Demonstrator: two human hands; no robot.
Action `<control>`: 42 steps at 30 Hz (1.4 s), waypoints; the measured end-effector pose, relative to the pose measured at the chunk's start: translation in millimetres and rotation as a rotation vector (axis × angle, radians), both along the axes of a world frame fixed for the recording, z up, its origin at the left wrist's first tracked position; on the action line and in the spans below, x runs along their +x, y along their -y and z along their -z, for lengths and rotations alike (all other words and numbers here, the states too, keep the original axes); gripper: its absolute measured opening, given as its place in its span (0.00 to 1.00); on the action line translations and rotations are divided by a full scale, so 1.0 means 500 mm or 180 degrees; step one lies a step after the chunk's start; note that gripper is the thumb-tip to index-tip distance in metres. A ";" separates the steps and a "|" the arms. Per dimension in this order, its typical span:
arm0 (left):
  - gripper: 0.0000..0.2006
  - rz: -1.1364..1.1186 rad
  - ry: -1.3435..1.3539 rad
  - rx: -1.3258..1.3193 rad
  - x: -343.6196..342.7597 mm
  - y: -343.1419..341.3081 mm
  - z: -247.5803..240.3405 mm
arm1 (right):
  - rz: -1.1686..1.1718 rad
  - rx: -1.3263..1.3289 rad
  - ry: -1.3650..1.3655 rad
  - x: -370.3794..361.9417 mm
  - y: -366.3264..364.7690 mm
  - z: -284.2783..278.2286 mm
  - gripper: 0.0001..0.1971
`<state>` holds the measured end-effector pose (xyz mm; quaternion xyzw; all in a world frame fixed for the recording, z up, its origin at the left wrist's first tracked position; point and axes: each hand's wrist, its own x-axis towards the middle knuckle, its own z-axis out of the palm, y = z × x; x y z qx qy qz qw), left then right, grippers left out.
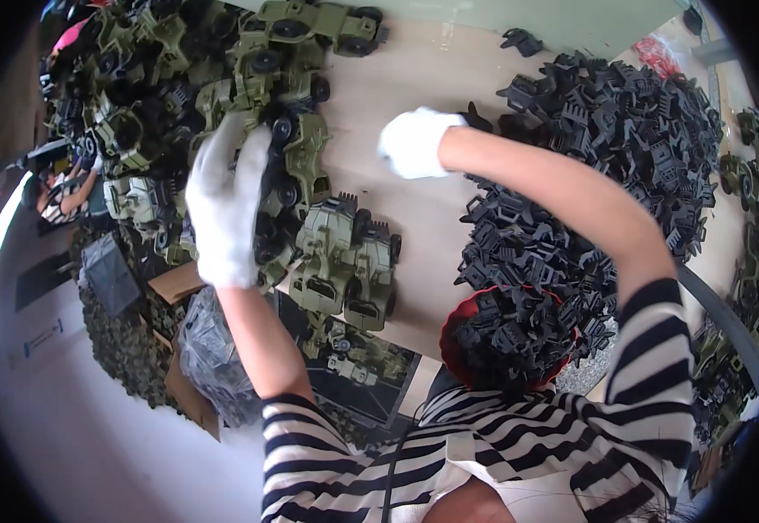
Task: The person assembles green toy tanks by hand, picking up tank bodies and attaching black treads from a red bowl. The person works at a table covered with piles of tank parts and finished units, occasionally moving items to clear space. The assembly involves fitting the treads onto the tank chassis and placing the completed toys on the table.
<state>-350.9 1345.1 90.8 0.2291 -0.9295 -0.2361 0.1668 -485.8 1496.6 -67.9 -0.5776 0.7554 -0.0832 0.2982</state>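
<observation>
My left hand (225, 200), in a white glove, reaches over a heap of olive-green toy trucks (135, 139). Its fingers are stretched out and apart, slightly blurred, with nothing seen in them. Beside it, more toy trucks (344, 253) with black wheels stand together at the table's near side. My right hand (418, 142), also white-gloved, is over the tabletop between the trucks and a large pile of black plastic parts (606, 131). Its fingers are curled in; whatever they hold, if anything, is hidden. A dark part shows just behind its wrist.
A red basin (455, 349) full of black parts sits against my front. One loose black part (521, 41) lies at the far edge. Clear plastic bags (209, 349) and a grey bin (111, 275) are at lower left. Another person (65, 196) works at far left.
</observation>
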 end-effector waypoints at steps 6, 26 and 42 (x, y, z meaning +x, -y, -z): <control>0.22 -0.1687 -0.0262 0.0423 0.334 -0.060 0.085 | -0.0819 -0.1235 -0.0485 0.104 0.097 0.087 0.13; 0.62 0.0812 0.1208 0.1904 0.183 -0.360 0.338 | 0.4427 -0.0074 -0.0599 0.373 -0.739 -0.111 0.24; 0.63 0.0414 0.0715 0.1679 0.088 -0.482 0.378 | 0.6548 -0.0920 -0.0093 0.411 -0.574 0.038 0.52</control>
